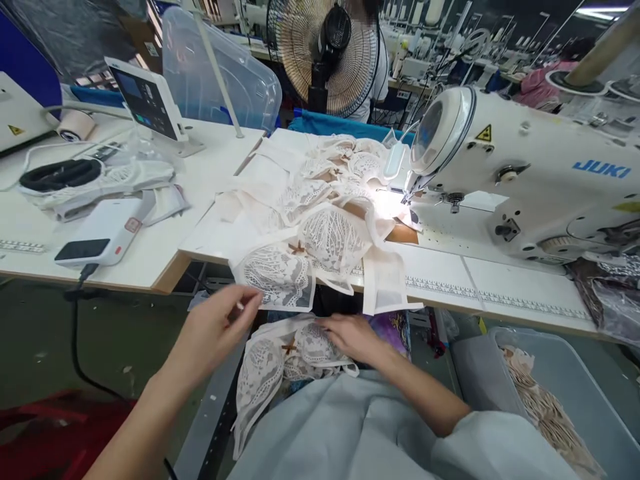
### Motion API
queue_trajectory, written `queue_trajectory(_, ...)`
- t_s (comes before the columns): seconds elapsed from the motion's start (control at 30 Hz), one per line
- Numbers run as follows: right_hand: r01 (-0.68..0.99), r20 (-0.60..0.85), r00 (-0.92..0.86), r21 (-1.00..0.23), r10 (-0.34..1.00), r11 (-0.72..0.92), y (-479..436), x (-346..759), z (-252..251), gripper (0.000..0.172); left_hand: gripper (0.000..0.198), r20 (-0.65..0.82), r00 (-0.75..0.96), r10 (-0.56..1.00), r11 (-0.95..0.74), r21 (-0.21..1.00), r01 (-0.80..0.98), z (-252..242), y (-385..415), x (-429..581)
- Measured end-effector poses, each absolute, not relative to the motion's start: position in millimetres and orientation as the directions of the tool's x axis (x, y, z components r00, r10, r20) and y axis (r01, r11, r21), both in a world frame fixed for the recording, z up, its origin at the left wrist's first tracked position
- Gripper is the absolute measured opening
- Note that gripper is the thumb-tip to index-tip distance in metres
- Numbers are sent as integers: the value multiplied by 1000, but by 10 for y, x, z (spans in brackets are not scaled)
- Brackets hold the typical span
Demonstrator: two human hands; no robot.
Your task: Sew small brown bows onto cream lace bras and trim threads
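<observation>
A white lace bra (334, 239) with a small brown bow hangs over the front edge of the sewing table, joined to a row of similar bras behind it. My left hand (217, 327) is at its lower left corner, thumb and forefinger brought together in a pinch at the edge. On my lap lies another lace bra (263, 363) with a brown bow, its left side hanging down. My right hand (353, 337) grips the upper edge of its right cup; the fingertips are partly hidden.
A white JUKI sewing machine (550, 160), its lamp lit, stands at the right. A control screen (145, 100), a white device (103, 230) and folded bra pieces (125, 175) are on the left. Behind is a fan (325, 53). A grey bin (565, 373) holds beige pieces.
</observation>
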State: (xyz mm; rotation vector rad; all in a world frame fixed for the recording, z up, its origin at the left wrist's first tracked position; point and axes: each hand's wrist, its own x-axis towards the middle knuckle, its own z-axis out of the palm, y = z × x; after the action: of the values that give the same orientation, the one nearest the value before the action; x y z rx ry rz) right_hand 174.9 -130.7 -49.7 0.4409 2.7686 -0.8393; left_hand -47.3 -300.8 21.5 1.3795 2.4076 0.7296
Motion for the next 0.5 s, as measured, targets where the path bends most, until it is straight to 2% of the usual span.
queue_trajectory(0.07,111,-108,-992,-530,63,841,-1353,1757,-113,47,49,274,-547,791,389,465,795,453,-2721,-512)
queue_trajectory(0.1,36,2,-999,-496,43,867,-1341,1724,104,48,48,326,-541,775,401,408,820,542,-2546,-538)
queue_trajectory(0.17,46,195,-972,-381,129,923,-1242,1570,535,47,47,251,-507,825,425,315,848,653,-2195,-591)
queue_trajectory(0.23,203,256,-928,-259,270,944,-1065,1316,897,48,46,88,-479,873,439,286,852,691,-1918,-637)
queue_trajectory(0.33,357,144,-920,-75,365,931,-770,899,1208,43,43,-36,-446,895,434,305,848,704,-1717,-693)
queue_trajectory(0.4,362,21,-932,16,362,932,-640,708,1257,34,39,-77,-420,904,421,327,846,720,-1698,-729)
queue_trajectory(0.5,315,-147,-936,55,320,947,-599,619,1192,28,32,-138,-361,922,386,365,847,745,-1734,-768)
